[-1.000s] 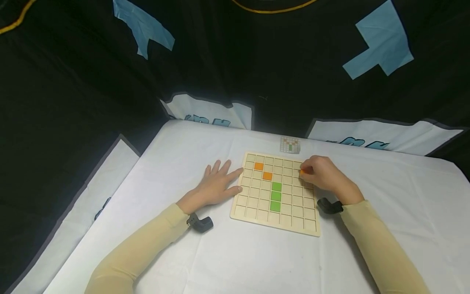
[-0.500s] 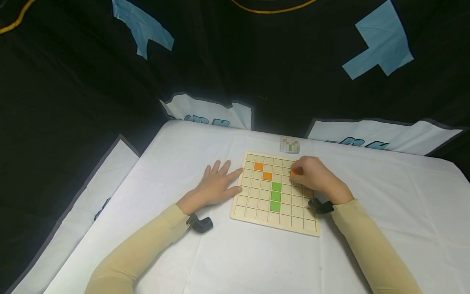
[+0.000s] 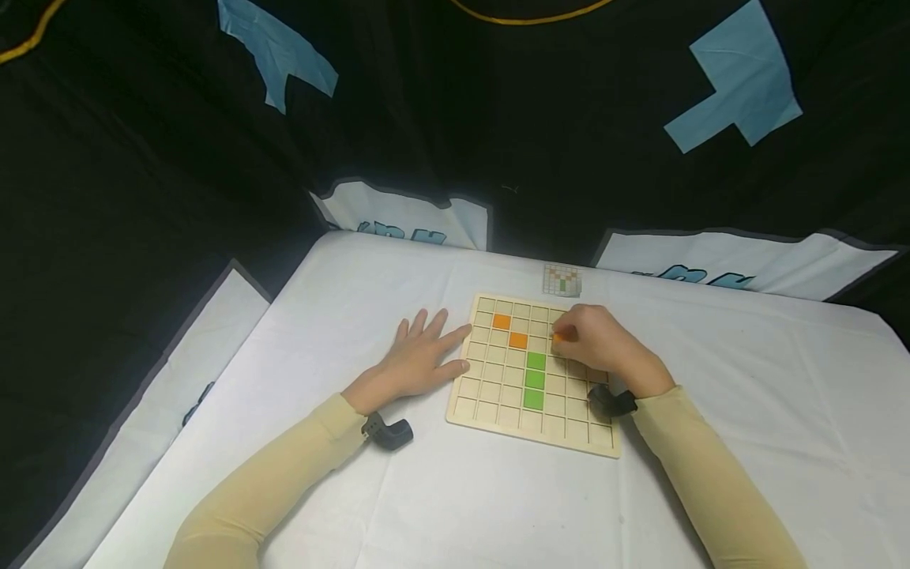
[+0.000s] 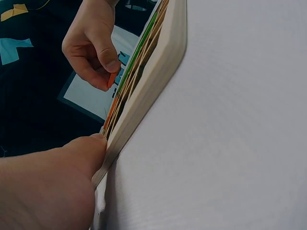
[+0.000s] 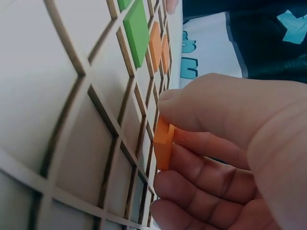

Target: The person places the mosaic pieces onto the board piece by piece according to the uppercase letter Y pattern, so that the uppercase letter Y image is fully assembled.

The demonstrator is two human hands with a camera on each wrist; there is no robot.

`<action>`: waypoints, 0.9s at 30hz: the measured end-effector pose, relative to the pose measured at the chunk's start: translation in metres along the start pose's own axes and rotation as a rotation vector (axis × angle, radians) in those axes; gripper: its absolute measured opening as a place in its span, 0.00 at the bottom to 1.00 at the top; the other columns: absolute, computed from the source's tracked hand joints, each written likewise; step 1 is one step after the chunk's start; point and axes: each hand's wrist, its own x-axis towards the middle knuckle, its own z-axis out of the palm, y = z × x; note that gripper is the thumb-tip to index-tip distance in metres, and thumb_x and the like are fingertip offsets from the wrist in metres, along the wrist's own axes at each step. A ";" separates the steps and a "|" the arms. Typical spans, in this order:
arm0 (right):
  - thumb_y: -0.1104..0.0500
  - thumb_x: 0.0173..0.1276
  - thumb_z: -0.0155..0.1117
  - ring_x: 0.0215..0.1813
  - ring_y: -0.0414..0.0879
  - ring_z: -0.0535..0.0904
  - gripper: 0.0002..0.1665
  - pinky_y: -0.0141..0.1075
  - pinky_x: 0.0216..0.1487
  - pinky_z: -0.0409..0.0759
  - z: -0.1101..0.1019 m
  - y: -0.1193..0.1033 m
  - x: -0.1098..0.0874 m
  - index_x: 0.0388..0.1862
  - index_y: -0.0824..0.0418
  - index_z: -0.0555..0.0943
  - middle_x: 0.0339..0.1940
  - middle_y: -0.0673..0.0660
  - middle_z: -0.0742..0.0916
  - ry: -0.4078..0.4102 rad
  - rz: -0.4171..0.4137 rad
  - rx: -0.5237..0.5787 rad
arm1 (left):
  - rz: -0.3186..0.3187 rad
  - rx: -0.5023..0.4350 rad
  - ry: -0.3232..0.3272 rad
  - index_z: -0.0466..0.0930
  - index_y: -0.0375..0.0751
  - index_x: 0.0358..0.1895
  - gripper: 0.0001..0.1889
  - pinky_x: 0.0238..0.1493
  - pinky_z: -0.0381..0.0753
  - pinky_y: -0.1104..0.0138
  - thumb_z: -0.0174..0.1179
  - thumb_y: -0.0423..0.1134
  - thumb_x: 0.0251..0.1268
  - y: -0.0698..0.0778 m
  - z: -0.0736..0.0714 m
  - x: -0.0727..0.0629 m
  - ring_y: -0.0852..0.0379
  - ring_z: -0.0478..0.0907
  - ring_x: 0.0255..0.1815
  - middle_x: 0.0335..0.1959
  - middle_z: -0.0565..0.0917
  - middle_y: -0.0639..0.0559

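A wooden grid board [image 3: 498, 395] lies on the white table. Two orange square tiles sit in its cells on a diagonal, one of them an orange tile [image 3: 518, 340] beside the column of green tiles [image 3: 534, 379]. My right hand [image 3: 597, 340] pinches another orange tile [image 5: 163, 141] between thumb and fingers, close over the board's upper right cells. Spread out flat, my left hand [image 3: 415, 359] rests at the board's left edge, with thumb and index fingertip on the rim. The left wrist view shows the left thumb [image 4: 86, 148] against that edge.
A small card [image 3: 562, 281] printed with a coloured grid pattern lies behind the board. The white cloth [image 3: 426, 498] covers the table. Dark curtain with blue tape [image 3: 746, 75] hangs behind it. A black wrist camera [image 3: 611, 401] on the right arm hangs over the board's right side.
My right hand has moved left over the board, carrying the orange tile from near the right edge toward the middle columns. The left hand has stayed in place.
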 end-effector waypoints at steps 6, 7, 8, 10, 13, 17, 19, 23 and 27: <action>0.65 0.62 0.71 0.39 0.48 0.79 0.06 0.48 0.50 0.83 0.004 -0.002 -0.001 0.38 0.66 0.89 0.37 0.59 0.89 -0.006 -0.036 -0.007 | 0.003 0.000 0.003 0.57 0.56 0.82 0.36 0.79 0.39 0.31 0.47 0.63 0.76 0.000 0.001 0.000 0.26 0.38 0.84 0.84 0.48 0.35; 0.65 0.62 0.71 0.39 0.49 0.79 0.06 0.48 0.50 0.83 0.005 -0.002 -0.001 0.38 0.66 0.89 0.37 0.58 0.89 -0.008 -0.039 -0.008 | 0.004 0.000 0.002 0.57 0.56 0.82 0.36 0.79 0.39 0.31 0.47 0.63 0.76 0.000 0.001 0.000 0.26 0.38 0.83 0.84 0.48 0.35; 0.65 0.62 0.70 0.40 0.49 0.80 0.06 0.49 0.51 0.83 0.005 -0.001 -0.001 0.38 0.65 0.89 0.37 0.59 0.89 -0.008 -0.042 -0.010 | 0.005 -0.001 0.001 0.57 0.56 0.82 0.36 0.79 0.39 0.31 0.47 0.63 0.76 -0.001 0.002 0.000 0.26 0.38 0.83 0.84 0.48 0.35; 0.66 0.62 0.70 0.40 0.49 0.80 0.06 0.49 0.51 0.83 0.006 -0.001 -0.001 0.38 0.66 0.89 0.38 0.59 0.89 -0.005 -0.047 -0.013 | 0.005 0.001 -0.003 0.56 0.56 0.82 0.36 0.79 0.39 0.31 0.47 0.63 0.76 -0.001 0.002 0.001 0.26 0.38 0.84 0.84 0.48 0.35; 0.66 0.61 0.70 0.40 0.49 0.81 0.07 0.49 0.51 0.84 0.008 0.000 -0.002 0.39 0.66 0.89 0.38 0.59 0.90 0.000 -0.054 -0.013 | 0.005 0.002 -0.009 0.56 0.57 0.82 0.36 0.79 0.39 0.31 0.47 0.63 0.76 -0.001 0.003 0.001 0.26 0.38 0.84 0.84 0.47 0.35; 0.67 0.61 0.71 0.41 0.50 0.81 0.08 0.49 0.51 0.84 0.009 0.001 -0.001 0.40 0.66 0.89 0.40 0.60 0.90 0.003 -0.055 -0.022 | 0.003 -0.003 -0.011 0.56 0.56 0.82 0.36 0.79 0.38 0.31 0.47 0.63 0.76 -0.001 0.002 0.001 0.27 0.37 0.84 0.84 0.47 0.35; 0.67 0.61 0.70 0.42 0.50 0.82 0.09 0.49 0.51 0.84 0.010 0.001 0.000 0.41 0.66 0.89 0.41 0.60 0.90 0.002 -0.052 -0.027 | 0.002 -0.006 -0.008 0.56 0.56 0.82 0.36 0.79 0.38 0.31 0.47 0.63 0.76 0.000 0.001 0.001 0.26 0.37 0.84 0.84 0.47 0.35; 0.68 0.60 0.70 0.44 0.51 0.83 0.10 0.50 0.53 0.84 0.010 0.001 0.001 0.41 0.66 0.90 0.42 0.61 0.90 -0.001 -0.043 -0.029 | -0.001 -0.006 -0.009 0.56 0.56 0.82 0.36 0.79 0.38 0.32 0.47 0.63 0.76 0.000 0.000 0.001 0.27 0.37 0.84 0.84 0.47 0.35; 0.68 0.61 0.69 0.45 0.52 0.83 0.09 0.50 0.54 0.84 0.009 0.000 0.001 0.41 0.66 0.89 0.42 0.61 0.91 -0.005 -0.038 -0.028 | -0.002 -0.008 -0.010 0.56 0.57 0.82 0.36 0.79 0.37 0.32 0.47 0.63 0.76 -0.001 0.000 0.002 0.27 0.37 0.84 0.84 0.47 0.35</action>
